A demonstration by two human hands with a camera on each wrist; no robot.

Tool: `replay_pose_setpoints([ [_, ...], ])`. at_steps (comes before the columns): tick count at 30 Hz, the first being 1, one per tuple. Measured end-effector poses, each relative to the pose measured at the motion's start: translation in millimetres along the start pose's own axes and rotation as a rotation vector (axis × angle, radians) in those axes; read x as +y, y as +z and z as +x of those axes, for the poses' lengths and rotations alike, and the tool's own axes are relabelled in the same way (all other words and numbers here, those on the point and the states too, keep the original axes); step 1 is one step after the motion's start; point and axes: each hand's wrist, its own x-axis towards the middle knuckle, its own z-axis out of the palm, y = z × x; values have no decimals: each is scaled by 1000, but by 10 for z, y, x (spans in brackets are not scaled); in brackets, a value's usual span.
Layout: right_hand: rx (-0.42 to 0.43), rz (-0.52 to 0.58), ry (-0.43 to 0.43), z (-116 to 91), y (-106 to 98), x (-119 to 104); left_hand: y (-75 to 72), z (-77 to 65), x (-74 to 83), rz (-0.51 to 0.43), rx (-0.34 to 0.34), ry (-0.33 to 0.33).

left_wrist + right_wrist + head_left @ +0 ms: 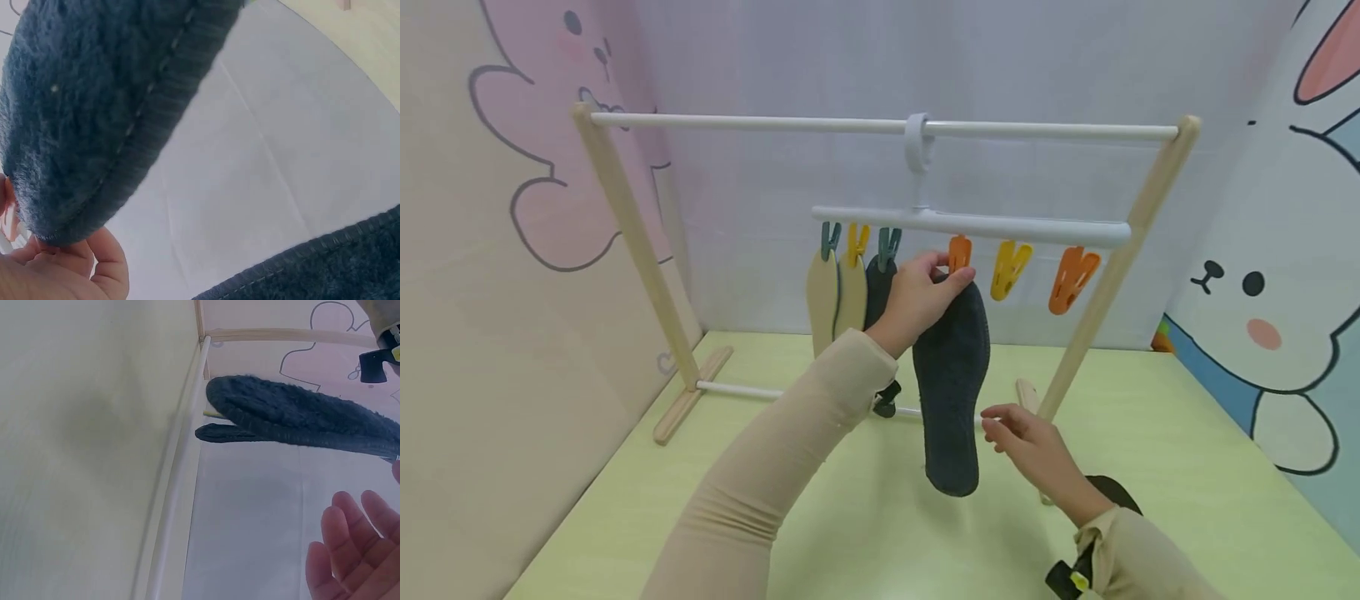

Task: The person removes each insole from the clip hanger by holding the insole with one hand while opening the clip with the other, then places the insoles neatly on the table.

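A dark blue fuzzy insole (953,383) hangs lengthwise below an orange clothespin (959,252). My left hand (917,304) pinches its upper end, thumb in front, right beside that clothespin. In the left wrist view, the insole's stitched edge (140,119) runs down to my fingers. My right hand (1030,446) holds nothing; its fingers are loosely bent near the insole's lower right edge. To the left, a second dark insole (877,287) hangs from a green clothespin (890,242), partly hidden by my left hand.
Two cream insoles (823,300) hang at the left from green and yellow clothespins. A yellow clothespin (1011,268) and another orange clothespin (1075,279) hang at the right. The white hanger (1022,227) hooks over a wooden-posted rack's rod (760,123). A dark rounded thing (1116,490) lies behind my right wrist.
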Motion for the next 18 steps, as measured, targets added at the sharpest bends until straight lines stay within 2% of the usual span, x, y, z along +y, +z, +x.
replay_pose_setpoints([
  [5, -5, 92, -33, 60, 87, -115, 8, -3, -3, -19, -14, 17],
  [8, 9, 168, -46, 91, 137, -171, 10, -5, -8, 10, -4, 28],
  [14, 97, 326, -139, 139, 195, -213, 41, -18, 32, 87, 39, 57],
  [16, 133, 389, -144, 158, 198, -210, 67, -27, 50, 108, 47, 62],
  [18, 178, 443, -112, 183, 192, -221, 95, -33, 61, 135, 54, 69],
])
